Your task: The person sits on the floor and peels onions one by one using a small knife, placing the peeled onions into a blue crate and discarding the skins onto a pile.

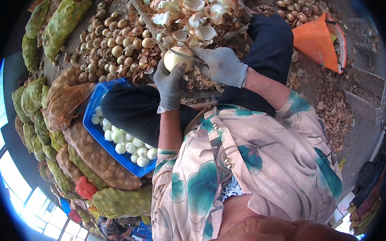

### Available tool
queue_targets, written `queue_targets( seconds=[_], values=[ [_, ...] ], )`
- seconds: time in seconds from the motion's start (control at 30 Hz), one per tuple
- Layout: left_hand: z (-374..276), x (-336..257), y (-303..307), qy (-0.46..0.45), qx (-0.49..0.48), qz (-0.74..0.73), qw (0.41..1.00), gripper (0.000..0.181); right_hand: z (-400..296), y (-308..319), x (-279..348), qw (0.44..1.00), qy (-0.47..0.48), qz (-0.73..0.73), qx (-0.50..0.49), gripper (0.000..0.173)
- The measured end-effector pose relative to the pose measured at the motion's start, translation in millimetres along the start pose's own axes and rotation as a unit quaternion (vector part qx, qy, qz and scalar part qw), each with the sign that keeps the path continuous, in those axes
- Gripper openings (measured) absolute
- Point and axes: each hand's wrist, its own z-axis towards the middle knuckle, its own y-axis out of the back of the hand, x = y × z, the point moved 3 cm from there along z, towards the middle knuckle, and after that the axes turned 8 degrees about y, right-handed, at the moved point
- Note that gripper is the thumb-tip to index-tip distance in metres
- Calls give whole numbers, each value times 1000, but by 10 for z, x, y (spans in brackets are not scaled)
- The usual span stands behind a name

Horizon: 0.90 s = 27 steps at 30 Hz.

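Observation:
Both my hands wear grey knit gloves. My left hand (170,84) grips a pale onion (177,60) from below, its thumb against the onion's side. In my right hand (223,66) is a knife (185,55), whose thin blade lies across the top of the onion; the handle is mostly hidden by the fingers. Just beyond my hands, a wooden-edged holder is heaped with loose onion skins (194,20). Unpeeled onions (117,51) are spread over the ground to the left of it.
A blue plastic crate (106,148) of peeled onions (130,147) stands by my left knee. Full mesh sacks (96,155) are piled at the left. To the right are an orange bag (314,41), a grey crate (365,92) and scattered skins. Another person (109,228) is at the bottom left.

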Motion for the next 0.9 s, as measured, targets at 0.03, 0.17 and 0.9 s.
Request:
queue_targets(
  seconds=[0.03, 0.17, 0.9],
  values=[
    [-2, -2, 8, 1, -2, 16, 1000, 56, 0, -16, 4, 1000, -4, -12, 10, 50],
    [-26, -32, 28, -3, -8, 39, 999, 59, -37, -95, -19, 999, 14, -32, 19, 53],
    [-119, -88, 133, 82, 88, -144, 982, 91, 102, -13, -1056, 948, -113, -289, 63, 44]
  ],
)
